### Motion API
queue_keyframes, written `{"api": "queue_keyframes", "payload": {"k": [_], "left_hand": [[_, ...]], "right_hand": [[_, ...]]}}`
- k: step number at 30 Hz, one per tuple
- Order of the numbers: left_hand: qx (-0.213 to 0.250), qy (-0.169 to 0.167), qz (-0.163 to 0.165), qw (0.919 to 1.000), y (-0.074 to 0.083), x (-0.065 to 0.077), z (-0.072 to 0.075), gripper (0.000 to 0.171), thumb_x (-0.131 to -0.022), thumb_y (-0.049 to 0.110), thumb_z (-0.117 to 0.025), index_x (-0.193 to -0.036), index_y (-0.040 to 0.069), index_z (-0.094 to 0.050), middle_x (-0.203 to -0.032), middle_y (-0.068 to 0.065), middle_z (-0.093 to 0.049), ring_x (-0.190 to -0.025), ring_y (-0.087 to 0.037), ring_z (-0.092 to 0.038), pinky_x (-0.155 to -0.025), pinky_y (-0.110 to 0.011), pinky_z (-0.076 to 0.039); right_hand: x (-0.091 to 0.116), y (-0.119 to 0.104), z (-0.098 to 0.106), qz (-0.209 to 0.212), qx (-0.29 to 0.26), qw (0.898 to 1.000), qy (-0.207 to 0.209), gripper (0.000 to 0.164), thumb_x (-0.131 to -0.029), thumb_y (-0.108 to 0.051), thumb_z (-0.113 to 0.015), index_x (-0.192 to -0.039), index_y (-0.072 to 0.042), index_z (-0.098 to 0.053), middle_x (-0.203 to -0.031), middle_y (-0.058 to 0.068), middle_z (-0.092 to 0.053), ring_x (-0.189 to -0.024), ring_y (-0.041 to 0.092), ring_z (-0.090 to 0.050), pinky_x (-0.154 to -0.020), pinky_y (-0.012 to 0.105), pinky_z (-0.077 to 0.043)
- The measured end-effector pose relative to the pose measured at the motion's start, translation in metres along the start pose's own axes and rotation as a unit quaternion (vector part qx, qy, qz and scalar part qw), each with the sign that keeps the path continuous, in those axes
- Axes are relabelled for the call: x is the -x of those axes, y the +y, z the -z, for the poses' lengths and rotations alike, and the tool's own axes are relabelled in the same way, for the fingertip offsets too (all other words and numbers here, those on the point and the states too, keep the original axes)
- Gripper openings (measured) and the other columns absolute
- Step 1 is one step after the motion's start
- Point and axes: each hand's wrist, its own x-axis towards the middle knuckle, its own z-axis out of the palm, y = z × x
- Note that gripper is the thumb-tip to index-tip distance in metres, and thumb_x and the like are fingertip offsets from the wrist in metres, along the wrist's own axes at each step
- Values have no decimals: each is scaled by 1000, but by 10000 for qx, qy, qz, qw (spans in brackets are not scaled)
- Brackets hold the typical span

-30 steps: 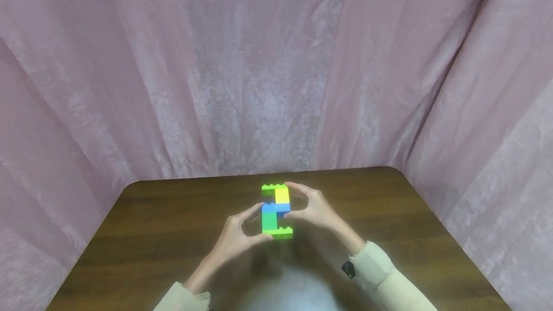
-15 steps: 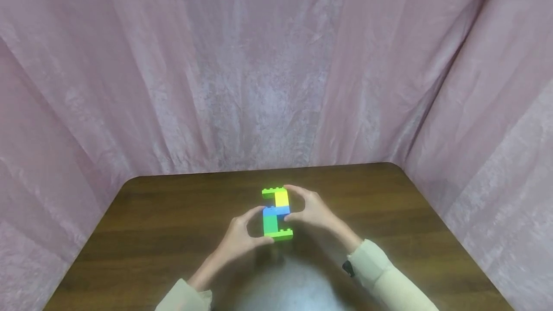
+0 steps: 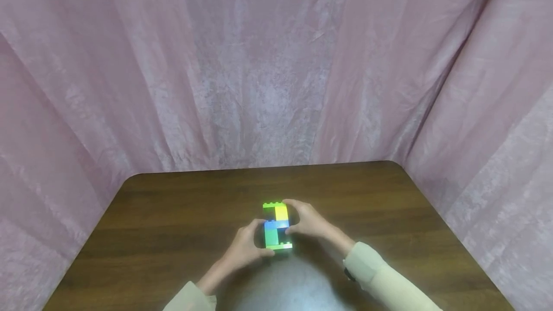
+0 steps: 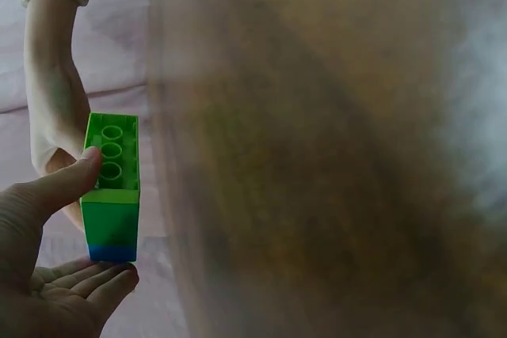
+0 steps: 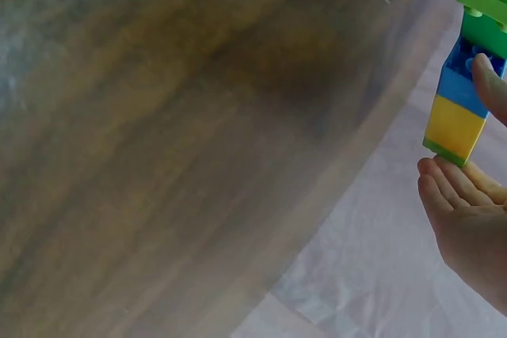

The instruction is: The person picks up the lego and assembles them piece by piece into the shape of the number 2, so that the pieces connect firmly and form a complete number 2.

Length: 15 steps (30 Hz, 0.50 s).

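Observation:
Toy building bricks joined in an S shape sit between both hands in the head view. From far to near run a lime green brick (image 3: 271, 205), a yellow brick (image 3: 281, 213), a blue brick (image 3: 276, 224), a darker green brick (image 3: 271, 237) and another lime green brick (image 3: 283, 246). My left hand (image 3: 247, 245) grips the near part, thumb on the lime brick's hollow underside (image 4: 112, 152) and fingers at the blue brick. The far part is held by my right hand (image 3: 308, 220), its thumb against the blue brick (image 5: 461, 77) and fingertips at the far lime brick.
Beneath the bricks lies a dark wooden table (image 3: 173, 215) with rounded far corners. A pink velvety curtain (image 3: 259, 71) hangs behind and around it. Pale sleeves (image 3: 376, 272) cover both forearms, and a small dark device (image 3: 349, 275) shows at the right cuff.
Both hands have moved the joined bricks a little nearer to me, lower in the head view. Each hand keeps its hold, and the bricks stay in the same S shape.

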Motion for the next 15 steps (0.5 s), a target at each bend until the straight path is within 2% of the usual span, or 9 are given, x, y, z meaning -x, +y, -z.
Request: {"api": "queue_keyframes", "payload": {"k": [6,15], "left_hand": [[-26,-194,-3,9998,-6,1,-6,72,-66,15,-88,-125,-5,-51,-122,-27,-62,-112,-41,-63,-93,-52,-56],[120,-615,269,9977,-7,3,-5,68,-67,16,-88,-119,-3,-48,-125,-31,-59,-117,-47,-59,-96,-56,-53]], "right_hand": [[1,4,-7,-145,108,9998,-125,79,-72,-5,-83,-140,4,-44,-143,22,-51,-133,40,-48,-111,56,-41],[3,6,-15,-194,163,9994,-249,78,-70,-4,-83,-138,6,-45,-140,23,-54,-129,40,-51,-109,55,-44]]}}
